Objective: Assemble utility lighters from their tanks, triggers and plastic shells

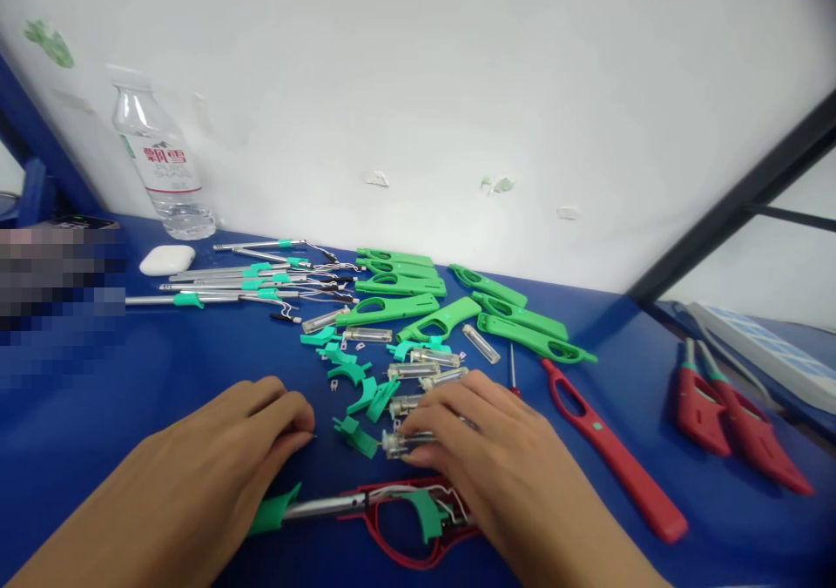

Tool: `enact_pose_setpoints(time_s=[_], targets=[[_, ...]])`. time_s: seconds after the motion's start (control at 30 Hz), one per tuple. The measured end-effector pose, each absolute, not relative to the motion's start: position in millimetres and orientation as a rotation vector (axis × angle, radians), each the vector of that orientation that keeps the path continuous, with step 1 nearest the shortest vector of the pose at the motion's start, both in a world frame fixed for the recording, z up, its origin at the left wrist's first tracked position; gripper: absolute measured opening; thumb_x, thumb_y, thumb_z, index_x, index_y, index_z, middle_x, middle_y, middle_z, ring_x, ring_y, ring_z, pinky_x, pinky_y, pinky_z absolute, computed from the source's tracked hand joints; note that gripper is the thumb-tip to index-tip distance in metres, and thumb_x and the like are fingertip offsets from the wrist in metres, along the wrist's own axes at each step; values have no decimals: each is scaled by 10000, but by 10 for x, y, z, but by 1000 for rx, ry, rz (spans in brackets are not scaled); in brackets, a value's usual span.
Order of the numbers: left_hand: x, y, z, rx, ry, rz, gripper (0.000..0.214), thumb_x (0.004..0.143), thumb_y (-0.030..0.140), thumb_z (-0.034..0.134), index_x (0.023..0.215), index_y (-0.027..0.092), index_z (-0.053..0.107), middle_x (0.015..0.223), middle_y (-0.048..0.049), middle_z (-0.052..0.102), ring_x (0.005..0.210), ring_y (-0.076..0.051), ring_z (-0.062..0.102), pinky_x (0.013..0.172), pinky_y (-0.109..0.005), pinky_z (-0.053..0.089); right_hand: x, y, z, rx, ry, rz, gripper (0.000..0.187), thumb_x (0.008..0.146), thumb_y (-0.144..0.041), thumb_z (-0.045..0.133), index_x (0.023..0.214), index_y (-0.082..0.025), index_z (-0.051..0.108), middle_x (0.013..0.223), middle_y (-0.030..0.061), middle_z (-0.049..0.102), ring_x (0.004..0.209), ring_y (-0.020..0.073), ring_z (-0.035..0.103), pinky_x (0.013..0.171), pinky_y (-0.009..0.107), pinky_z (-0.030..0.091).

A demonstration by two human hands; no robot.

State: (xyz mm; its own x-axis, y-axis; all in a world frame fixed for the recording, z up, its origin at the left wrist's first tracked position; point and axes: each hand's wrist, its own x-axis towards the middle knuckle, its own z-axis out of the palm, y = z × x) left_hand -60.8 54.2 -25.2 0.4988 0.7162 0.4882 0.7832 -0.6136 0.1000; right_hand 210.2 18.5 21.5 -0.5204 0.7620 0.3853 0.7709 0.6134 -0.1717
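My left hand (245,435) rests on the blue table (131,379), fingers pinched together around a tiny dark metal tip I cannot name. My right hand (480,435) lies over a small clear cylinder with a metal nozzle (395,442), fingertips closed on it. Just below both hands lies an open red lighter shell (392,523) with a metal tube, a teal collar, a teal trigger and white wires inside. Loose teal trigger pieces (362,392) and more clear cylinders (418,366) lie just beyond my fingers.
Green lighter handle halves (418,296) are piled at the middle; metal tubes with teal collars (241,279) lie left of them. A closed red lighter (614,453) lies to the right, two more (731,422) farther right. A water bottle (160,165) and white earbud case (166,260) stand by the wall.
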Motion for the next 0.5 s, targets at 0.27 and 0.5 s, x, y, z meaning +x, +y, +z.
enact_pose_setpoints(time_s=[0.27, 0.5], targets=[[-607, 512, -251, -2592, -1396, -737, 321, 1013, 200, 402, 911, 287, 694, 863, 13, 750, 743, -225, 720, 716, -325, 539, 2155, 133, 283, -1352, -2231, 129, 353, 1087, -153, 496, 1411, -284, 550, 1195, 59, 733, 1008, 262, 722, 833, 391, 612], [-629, 498, -316, -2575, -1354, -618, 354, 1033, 198, 371, 1052, 285, 714, 1025, -19, 787, 929, -280, 759, 845, -412, 592, 2136, 28, 328, -1382, -2239, 217, 482, 917, -32, 393, 1310, -265, 544, 1249, 117, 576, 813, 207, 685, 679, 348, 618]])
